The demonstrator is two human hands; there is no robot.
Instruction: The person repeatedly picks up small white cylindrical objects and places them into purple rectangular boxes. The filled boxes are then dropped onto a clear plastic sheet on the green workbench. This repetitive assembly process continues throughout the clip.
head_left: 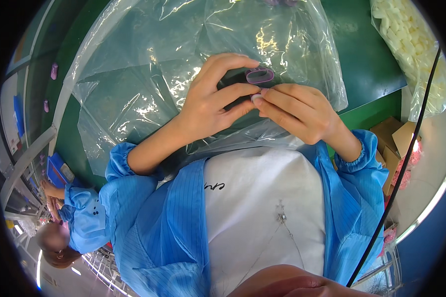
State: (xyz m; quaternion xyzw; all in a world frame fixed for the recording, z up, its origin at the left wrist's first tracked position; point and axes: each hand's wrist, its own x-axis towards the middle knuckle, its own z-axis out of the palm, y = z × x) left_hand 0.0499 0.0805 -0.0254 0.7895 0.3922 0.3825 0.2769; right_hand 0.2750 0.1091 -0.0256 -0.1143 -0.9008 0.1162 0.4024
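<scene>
In front of my chest, my left hand (209, 99) and my right hand (302, 110) meet at the fingertips. Between them shows a small white piece (256, 98), pinched by both hands; most of it is hidden by the fingers. Just beyond, a purple oval hollow part (260, 75) faces me with its open, dark end. The upper finger of my left hand curves over toward this part's left edge; whether it touches it, I cannot tell. Under both hands spreads a large clear plastic bag (134, 94).
The bag lies on a green table (354, 44). Purple pieces (281, 2) show at the far edge, two more (54, 71) at left. A bag of cream-coloured parts (411, 44) is far right, above cardboard boxes (389, 138). A black cable (406, 163) crosses the right side. A co-worker in blue (86, 215) sits left.
</scene>
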